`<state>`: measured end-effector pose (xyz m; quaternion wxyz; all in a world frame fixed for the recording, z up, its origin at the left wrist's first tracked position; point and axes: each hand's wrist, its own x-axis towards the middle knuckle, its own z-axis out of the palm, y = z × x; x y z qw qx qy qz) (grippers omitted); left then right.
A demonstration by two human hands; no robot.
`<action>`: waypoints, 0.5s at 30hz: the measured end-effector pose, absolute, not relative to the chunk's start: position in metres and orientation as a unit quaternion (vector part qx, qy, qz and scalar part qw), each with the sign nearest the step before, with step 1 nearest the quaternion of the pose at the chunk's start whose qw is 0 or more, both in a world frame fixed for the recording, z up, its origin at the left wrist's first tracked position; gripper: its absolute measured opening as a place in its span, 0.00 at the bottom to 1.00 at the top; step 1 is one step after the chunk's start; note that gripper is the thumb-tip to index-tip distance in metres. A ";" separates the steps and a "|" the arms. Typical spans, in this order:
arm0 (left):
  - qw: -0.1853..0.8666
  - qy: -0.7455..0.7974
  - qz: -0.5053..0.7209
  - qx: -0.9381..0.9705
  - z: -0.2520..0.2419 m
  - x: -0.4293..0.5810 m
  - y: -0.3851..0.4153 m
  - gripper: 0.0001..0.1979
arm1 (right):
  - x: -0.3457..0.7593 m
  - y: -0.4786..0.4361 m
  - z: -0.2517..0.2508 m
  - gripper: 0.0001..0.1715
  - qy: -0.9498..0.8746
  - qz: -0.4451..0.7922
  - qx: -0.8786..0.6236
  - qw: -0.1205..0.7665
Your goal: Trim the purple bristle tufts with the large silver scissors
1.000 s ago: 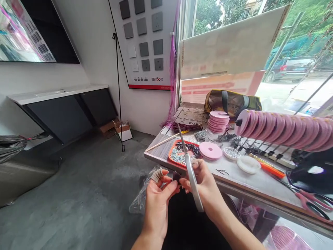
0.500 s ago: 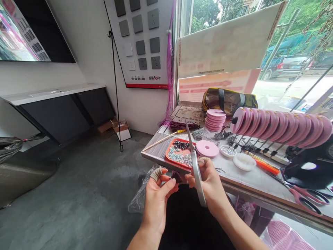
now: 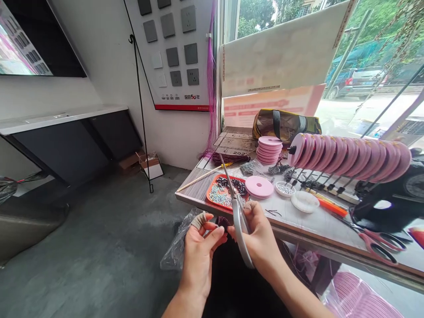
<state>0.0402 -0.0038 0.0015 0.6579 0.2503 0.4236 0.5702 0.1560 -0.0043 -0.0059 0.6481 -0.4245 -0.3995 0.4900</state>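
My right hand (image 3: 261,238) grips grey-handled scissors (image 3: 239,216), blades closed and pointing up and away over the table edge. My left hand (image 3: 200,254), with a taped fingertip, pinches a small dark purple tassel piece (image 3: 224,223) together with the right fingertips. Both hands hover in front of the table's near edge, above my dark lap. Just beyond them lies a red tray (image 3: 212,201) with small beads and metal bits.
On the table (image 3: 314,229) are a pink disc (image 3: 259,187), a stack of pink discs (image 3: 269,150), a row of pink spools on a rod (image 3: 351,157), small white dishes, red-handled scissors (image 3: 377,243) and a black machine (image 3: 391,203). A clear plastic bag (image 3: 175,251) lies on the floor.
The view has drifted right and slightly down. The scissors' tip has tilted a little to the left. Both hands keep pinching the small tassel piece.
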 end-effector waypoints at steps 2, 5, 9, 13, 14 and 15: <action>0.660 0.424 0.569 0.247 0.000 0.040 -0.004 0.18 | 0.157 -0.003 -0.006 0.24 -0.395 0.480 -0.432 0.654; 0.654 0.432 0.569 0.248 -0.001 0.040 -0.003 0.17 | 0.163 -0.004 -0.011 0.27 -0.387 0.494 -0.431 0.648; 0.643 0.416 0.572 0.294 0.003 0.039 0.005 0.17 | 0.175 -0.019 -0.020 0.28 -0.374 0.512 -0.435 0.639; 0.596 0.375 0.583 0.406 0.012 0.045 0.029 0.17 | 0.191 -0.051 -0.035 0.27 -0.344 0.482 -0.511 0.622; 0.586 0.367 0.578 0.433 0.013 0.048 0.036 0.17 | 0.194 -0.060 -0.039 0.27 -0.330 0.471 -0.531 0.622; 0.580 0.359 0.571 0.456 0.013 0.053 0.044 0.17 | 0.198 -0.069 -0.044 0.28 -0.313 0.462 -0.547 0.624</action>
